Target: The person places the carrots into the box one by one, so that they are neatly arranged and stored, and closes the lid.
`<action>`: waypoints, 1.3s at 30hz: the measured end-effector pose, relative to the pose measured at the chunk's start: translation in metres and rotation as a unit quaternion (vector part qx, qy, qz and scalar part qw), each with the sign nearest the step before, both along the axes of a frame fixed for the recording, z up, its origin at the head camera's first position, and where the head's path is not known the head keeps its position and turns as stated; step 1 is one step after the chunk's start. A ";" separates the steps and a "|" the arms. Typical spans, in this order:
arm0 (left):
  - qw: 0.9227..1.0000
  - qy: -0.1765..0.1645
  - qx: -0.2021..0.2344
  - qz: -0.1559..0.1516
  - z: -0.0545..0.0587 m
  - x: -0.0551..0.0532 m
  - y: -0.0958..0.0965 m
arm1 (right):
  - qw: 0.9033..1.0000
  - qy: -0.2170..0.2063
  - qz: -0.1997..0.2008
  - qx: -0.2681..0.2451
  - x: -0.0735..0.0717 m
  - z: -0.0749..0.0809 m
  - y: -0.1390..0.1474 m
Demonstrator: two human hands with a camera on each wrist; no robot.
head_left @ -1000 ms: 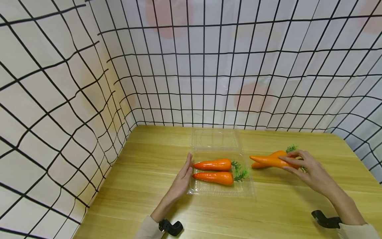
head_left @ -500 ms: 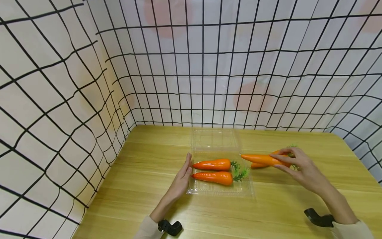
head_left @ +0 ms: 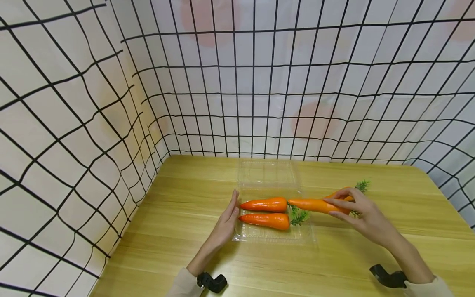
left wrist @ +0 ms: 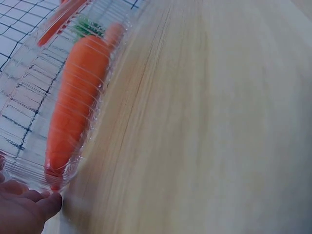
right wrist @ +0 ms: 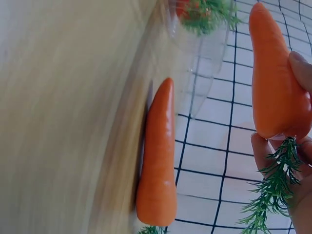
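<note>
Two carrots [head_left: 264, 221] lie boxed, one [right wrist: 158, 161] outside, right grip [head_left: 361, 211] pinching another [head_left: 311, 205], left grip [head_left: 224, 224] uncurled.

On the table [head_left: 167, 206], a near carrot [head_left: 265, 221] and a far carrot [head_left: 264, 204] lie in the container [head_left: 272, 238], its lid [head_left: 268, 173] behind. The left hand [head_left: 223, 222] is at its left edge; right, the right hand [head_left: 365, 214] holds a third carrot [head_left: 309, 205] before a fourth carrot [right wrist: 157, 161] on the table.

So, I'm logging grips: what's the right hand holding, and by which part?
The right hand holds a carrot by its thick end, near the leaves.
</note>
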State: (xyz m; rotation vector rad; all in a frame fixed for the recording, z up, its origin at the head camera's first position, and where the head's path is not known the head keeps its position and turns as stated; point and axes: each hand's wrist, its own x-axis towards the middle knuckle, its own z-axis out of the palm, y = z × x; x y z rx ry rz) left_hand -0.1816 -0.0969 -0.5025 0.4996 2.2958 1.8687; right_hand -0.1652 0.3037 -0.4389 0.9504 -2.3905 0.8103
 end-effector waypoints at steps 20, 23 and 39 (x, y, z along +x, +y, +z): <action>1.000 -0.001 0.002 -0.001 0.000 0.000 0.001 | 0.999 -0.025 0.018 0.019 0.009 -0.007 -0.032; 1.000 0.000 0.001 0.000 0.000 0.000 0.001 | 0.999 -0.029 0.023 0.021 0.010 -0.006 -0.038; 1.000 0.000 0.001 0.000 0.001 0.001 0.001 | 0.998 -0.027 0.038 0.030 0.012 -0.013 -0.061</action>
